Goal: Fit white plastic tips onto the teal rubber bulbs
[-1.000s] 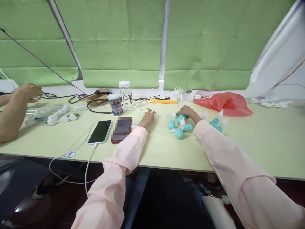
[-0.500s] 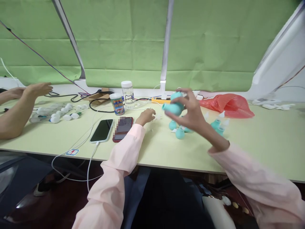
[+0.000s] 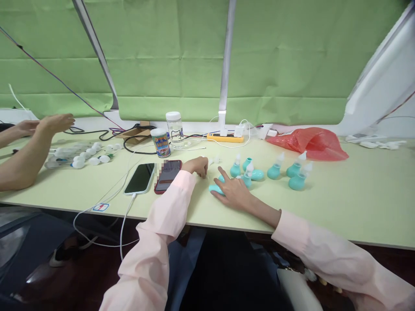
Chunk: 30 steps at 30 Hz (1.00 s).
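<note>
My right hand point(image 3: 235, 192) is low over the table, with thumb and fingers around teal rubber bulbs point(image 3: 215, 189) that are partly hidden under it. To its left, my left hand point(image 3: 196, 166) is closed with fingertips pointing down at the tabletop; anything in them is too small to make out. Small clear nozzle tips point(image 3: 216, 160) lie just beyond its fingers. Several bulb syringes, teal with clear tips, stand around, one point(image 3: 275, 169) right of my right hand and another point(image 3: 297, 180) farther right. Behind my right hand are a bare upright bulb point(image 3: 247, 163) and a bulb on its side point(image 3: 258, 174).
Two phones, one white-cased point(image 3: 140, 178) and one red-cased point(image 3: 167, 176), lie left of my left forearm. Behind are a printed can point(image 3: 161, 143), a clear jar point(image 3: 175, 131), a yellow power strip point(image 3: 225, 138) and a red plastic bag point(image 3: 311, 144). Another person's arm point(image 3: 27, 162) rests at left.
My right hand has come down and left from the air to the table with the teal bulbs. My left hand's fingers have curled downward, slightly toward me.
</note>
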{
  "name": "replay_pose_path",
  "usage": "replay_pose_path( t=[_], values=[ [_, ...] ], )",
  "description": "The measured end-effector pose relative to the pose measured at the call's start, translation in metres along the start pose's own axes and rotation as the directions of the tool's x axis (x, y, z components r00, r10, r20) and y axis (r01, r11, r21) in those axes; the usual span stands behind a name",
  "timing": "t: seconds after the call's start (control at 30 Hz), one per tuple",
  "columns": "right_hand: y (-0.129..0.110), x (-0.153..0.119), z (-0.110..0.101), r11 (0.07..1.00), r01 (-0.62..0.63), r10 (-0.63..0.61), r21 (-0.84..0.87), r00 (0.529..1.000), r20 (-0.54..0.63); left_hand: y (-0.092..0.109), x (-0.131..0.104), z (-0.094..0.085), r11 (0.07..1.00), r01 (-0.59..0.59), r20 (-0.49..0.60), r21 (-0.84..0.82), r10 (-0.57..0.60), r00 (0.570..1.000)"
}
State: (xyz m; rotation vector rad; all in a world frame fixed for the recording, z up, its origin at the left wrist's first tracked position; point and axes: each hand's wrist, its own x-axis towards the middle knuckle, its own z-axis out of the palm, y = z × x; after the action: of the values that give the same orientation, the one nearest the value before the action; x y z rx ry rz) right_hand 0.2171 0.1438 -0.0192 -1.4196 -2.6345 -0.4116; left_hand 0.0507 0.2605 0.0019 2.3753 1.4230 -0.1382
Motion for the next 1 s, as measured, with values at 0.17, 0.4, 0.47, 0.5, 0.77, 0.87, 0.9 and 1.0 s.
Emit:
replay_pose_path(
  t=[0.17, 0.4, 0.47, 0.5, 0.77, 0.87, 0.9, 1.0],
  values=[
    [0.001, -0.001, 0.001, 1.0, -0.026, 0.026, -0.016, 1.0, 0.0, -0.001, -0.003, -0.003, 0.999, -0.021, -0.121, -0.025, 0.018, 0.993],
    [-0.004, -0.001, 0.007, 0.999, -0.028, 0.026, -0.015, 0.99, -0.137, -0.005, 0.018, 0.002, 0.975, -0.179, -0.621, -0.128, 0.062, 0.781],
    [-0.004, -0.001, 0.01, 1.0, -0.009, 0.007, -0.005, 0.982, -0.189, -0.001, 0.03, 0.01, 0.983, -0.15, -0.661, -0.11, 0.04, 0.749],
    [-0.004, -0.001, 0.011, 1.0, 0.001, -0.001, 0.002, 0.977, -0.213, 0.002, 0.036, 0.014, 0.988, -0.132, -0.66, -0.077, 0.048, 0.75],
    [-0.001, 0.0, 0.016, 0.998, 0.041, -0.026, 0.048, 0.958, -0.287, 0.021, 0.06, 0.033, 0.99, 0.083, -0.603, 0.115, 0.004, 0.797],
    [-0.001, 0.0, 0.018, 0.997, 0.044, -0.025, 0.056, 0.95, -0.311, 0.026, 0.059, 0.032, 0.98, 0.109, -0.579, 0.164, 0.006, 0.815],
    [0.0, 0.0, 0.018, 0.997, 0.046, -0.025, 0.058, 0.946, -0.323, 0.028, 0.057, 0.032, 0.976, 0.121, -0.566, 0.182, 0.003, 0.825],
    [0.0, 0.001, 0.022, 0.997, 0.051, -0.027, 0.058, 0.933, -0.36, 0.033, 0.053, 0.032, 0.962, 0.151, -0.508, 0.226, -0.016, 0.861]
  ],
)
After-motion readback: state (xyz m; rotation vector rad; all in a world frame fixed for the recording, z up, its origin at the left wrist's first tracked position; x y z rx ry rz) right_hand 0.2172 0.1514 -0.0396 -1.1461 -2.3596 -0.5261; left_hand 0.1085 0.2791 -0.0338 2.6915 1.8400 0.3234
